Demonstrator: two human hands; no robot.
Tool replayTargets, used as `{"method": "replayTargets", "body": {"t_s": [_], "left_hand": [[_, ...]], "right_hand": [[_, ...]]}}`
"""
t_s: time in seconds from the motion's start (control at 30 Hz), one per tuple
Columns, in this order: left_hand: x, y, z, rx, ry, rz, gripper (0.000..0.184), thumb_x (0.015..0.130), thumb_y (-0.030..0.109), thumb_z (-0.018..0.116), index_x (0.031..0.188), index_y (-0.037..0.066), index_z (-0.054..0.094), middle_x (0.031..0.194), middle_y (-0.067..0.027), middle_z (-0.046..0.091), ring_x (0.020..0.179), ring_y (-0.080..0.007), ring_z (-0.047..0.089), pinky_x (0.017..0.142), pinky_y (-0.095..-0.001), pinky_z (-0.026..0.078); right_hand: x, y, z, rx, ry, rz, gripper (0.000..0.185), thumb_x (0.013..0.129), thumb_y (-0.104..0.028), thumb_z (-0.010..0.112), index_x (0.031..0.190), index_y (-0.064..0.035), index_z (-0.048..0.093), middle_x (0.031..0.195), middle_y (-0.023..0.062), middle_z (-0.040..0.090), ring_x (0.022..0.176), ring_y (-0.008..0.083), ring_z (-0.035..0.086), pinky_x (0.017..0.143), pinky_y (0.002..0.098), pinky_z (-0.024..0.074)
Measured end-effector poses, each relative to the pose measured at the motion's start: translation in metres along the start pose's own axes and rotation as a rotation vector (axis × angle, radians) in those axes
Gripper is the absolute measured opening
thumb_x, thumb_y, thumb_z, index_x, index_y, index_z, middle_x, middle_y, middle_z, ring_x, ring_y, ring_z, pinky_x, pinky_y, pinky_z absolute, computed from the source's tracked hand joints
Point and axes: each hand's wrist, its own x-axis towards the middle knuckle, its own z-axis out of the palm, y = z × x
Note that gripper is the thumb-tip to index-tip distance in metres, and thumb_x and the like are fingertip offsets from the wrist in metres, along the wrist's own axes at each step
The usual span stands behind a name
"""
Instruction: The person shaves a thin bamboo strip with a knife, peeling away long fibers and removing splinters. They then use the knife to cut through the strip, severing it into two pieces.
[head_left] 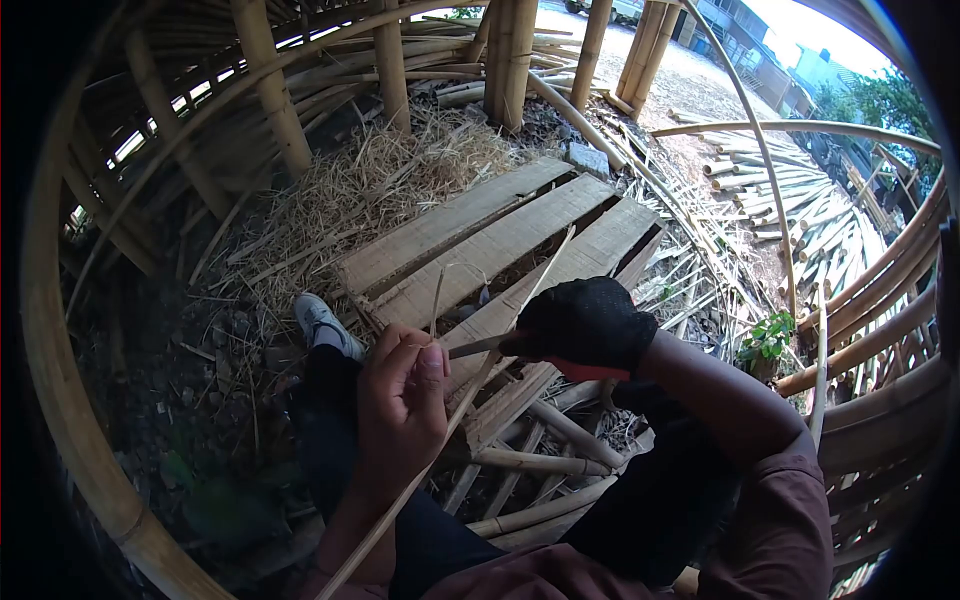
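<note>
- We see the left hand (403, 390) bare, thumb and fingers pinched together on a thin sliver (437, 300) that rises from the grip.
- Our right hand (583, 322), in a black glove, is closed around a flat, narrow piece (478, 347) that reaches across to the left fingertips; we cannot tell whether it is a blade or bamboo.
- A long strip (468, 400) runs diagonally between our hands, from above the glove down past the left forearm; we cannot tell whether either hand grips it.
- Beneath our hands lies a platform of wooden planks (500, 240), with a light shoe (325, 325) beside its left edge.
- Past the planks we have a heap of dry straw (400, 170) and upright bamboo poles (515, 60).
- Farther right, cut poles (800, 200) lie outside on the ground.
</note>
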Motion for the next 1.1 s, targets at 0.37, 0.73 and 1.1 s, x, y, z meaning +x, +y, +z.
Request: {"method": "replayTargets", "body": {"t_s": [0.37,0.73,1.1], "left_hand": [[0.011,-0.002,-0.013,-0.027,-0.241,-0.043,0.007,0.089,0.004,0.062,0.087,0.004,0.069,0.081,-0.0017,0.064,0.061,-0.003,0.052,0.051,-0.019,0.038],[0.044,-0.023,-0.055,-0.334,-0.839,-0.11,0.023,0.095,0.016,0.058,0.087,-0.003,0.066,0.073,-0.0029,0.059,0.059,-0.0055,0.05,0.053,-0.0206,0.038],[0.072,-0.065,-0.047,-0.358,-0.527,-0.219,0.051,0.094,0.018,0.058,0.134,-0.004,0.035,0.113,-0.0178,0.056,0.098,-0.0153,0.057,0.082,-0.0303,0.047]], "right_hand": [[0.003,0.006,0.007,-0.124,0.077,-0.182,0.048,0.087,-0.056,0.057,0.116,-0.0195,0.067,0.082,0.0112,0.069,0.072,0.029,0.068,0.063,0.0385,0.0522],[0.016,-0.004,0.02,-0.162,-0.252,-0.064,0.061,0.087,-0.061,0.054,0.131,-0.0179,0.055,0.093,0.0143,0.069,0.081,0.033,0.068,0.069,0.0392,0.0528],[0.013,0.004,0.033,-0.104,-0.02,-0.179,0.054,0.084,-0.056,0.062,0.12,-0.0151,0.063,0.073,0.0107,0.067,0.061,0.0295,0.066,0.054,0.038,0.0504]]}}
